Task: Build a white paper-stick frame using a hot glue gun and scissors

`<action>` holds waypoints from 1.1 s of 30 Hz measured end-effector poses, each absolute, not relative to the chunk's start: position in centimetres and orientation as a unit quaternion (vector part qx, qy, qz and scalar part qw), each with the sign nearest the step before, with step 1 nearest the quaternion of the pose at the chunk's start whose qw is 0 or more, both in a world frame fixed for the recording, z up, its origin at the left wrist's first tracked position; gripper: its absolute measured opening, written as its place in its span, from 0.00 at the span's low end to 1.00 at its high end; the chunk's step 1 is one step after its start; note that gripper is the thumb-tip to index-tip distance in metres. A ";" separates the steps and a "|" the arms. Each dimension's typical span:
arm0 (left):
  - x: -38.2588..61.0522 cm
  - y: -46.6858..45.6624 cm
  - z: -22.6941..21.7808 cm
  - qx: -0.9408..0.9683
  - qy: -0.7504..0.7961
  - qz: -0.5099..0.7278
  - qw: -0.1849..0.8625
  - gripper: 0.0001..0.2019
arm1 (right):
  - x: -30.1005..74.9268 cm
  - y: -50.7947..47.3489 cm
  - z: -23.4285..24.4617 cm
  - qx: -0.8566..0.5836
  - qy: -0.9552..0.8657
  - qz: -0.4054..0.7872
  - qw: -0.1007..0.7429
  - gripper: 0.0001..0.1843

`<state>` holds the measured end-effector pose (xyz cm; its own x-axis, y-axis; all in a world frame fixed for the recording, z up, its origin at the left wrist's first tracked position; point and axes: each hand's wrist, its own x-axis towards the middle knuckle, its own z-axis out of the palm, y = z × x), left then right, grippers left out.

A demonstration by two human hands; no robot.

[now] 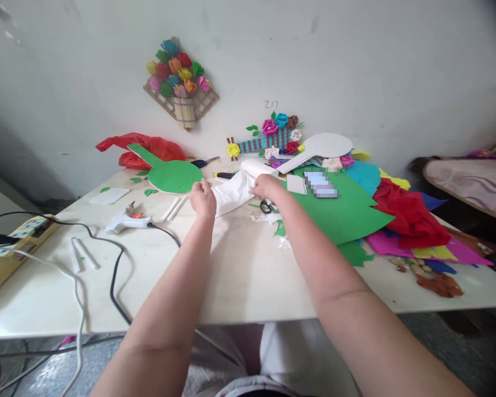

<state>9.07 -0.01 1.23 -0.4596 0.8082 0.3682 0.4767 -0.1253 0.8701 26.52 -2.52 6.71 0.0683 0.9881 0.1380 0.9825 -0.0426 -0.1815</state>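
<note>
A sheet of thin white crepe paper (232, 194) stretches between my two hands above the table. My left hand (203, 199) is closed at the sheet's left edge, beside the green paddle-shaped board (176, 175). My right hand (267, 187) pinches the sheet's right side between thumb and fingers. Behind the sheet lies a white paper roll (259, 167). A cutter with a black and yellow handle (225, 175) rests just beyond the paper. Black-handled scissors (266, 207) lie under my right wrist, partly hidden, among white and green scraps.
On the left are a white glue gun (126, 220), white sticks (176, 209) and a power strip (22, 242) with trailing cords. Green sheets (339, 212), a phone (321, 184), a white paddle-shaped board (326, 145) and red crepe paper (409, 215) cover the right side.
</note>
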 end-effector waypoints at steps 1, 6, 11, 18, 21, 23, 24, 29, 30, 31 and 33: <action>9.8 -0.3 1.1 0.521 0.640 0.543 0.154 0.16 | 27.3 -2.5 6.7 -0.731 -0.676 0.010 0.095 0.13; 13.1 -1.6 1.1 0.631 0.616 0.431 0.191 0.13 | 29.0 -2.5 6.4 -0.744 -0.667 0.007 0.044 0.18; 14.4 -3.1 1.6 0.762 0.560 0.270 0.183 0.09 | 29.2 -2.7 7.1 -0.739 -0.669 0.077 -0.025 0.13; 15.3 -4.3 0.8 0.833 0.516 0.158 0.123 0.18 | 29.1 -3.0 7.0 -0.733 -0.677 0.036 -0.051 0.27; 15.7 -4.6 0.4 0.855 0.487 0.160 0.083 0.23 | 28.9 -2.8 6.3 -0.730 -0.680 0.034 -0.056 0.30; 15.8 -4.7 0.2 0.859 0.479 0.163 0.076 0.24 | 28.8 -2.6 5.9 -0.728 -0.683 0.034 -0.053 0.31; 15.8 -4.8 0.2 0.860 0.477 0.166 0.075 0.24 | 28.8 -2.6 5.7 -0.728 -0.684 0.031 -0.049 0.32; 15.6 -4.5 -0.2 0.870 0.455 0.176 0.075 0.18 | 28.4 -2.5 5.2 -0.732 -0.681 0.016 -0.030 0.28; 15.5 -4.4 -0.4 0.872 0.450 0.178 0.076 0.17 | 28.4 -2.5 5.2 -0.732 -0.681 0.015 -0.030 0.27; 15.4 -4.2 -0.5 0.873 0.445 0.181 0.077 0.16 | 28.4 -2.4 5.2 -0.732 -0.680 0.014 -0.030 0.26; 15.3 -3.9 -0.8 0.876 0.438 0.188 0.077 0.14 | 28.4 -2.2 5.1 -0.735 -0.678 0.006 -0.026 0.26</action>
<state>15.33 -3.95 -0.76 0.5455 0.7963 0.2614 0.7389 -0.6041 0.2985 28.42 -2.23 5.09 0.0809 0.9957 -0.0451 0.9964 -0.0796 0.0302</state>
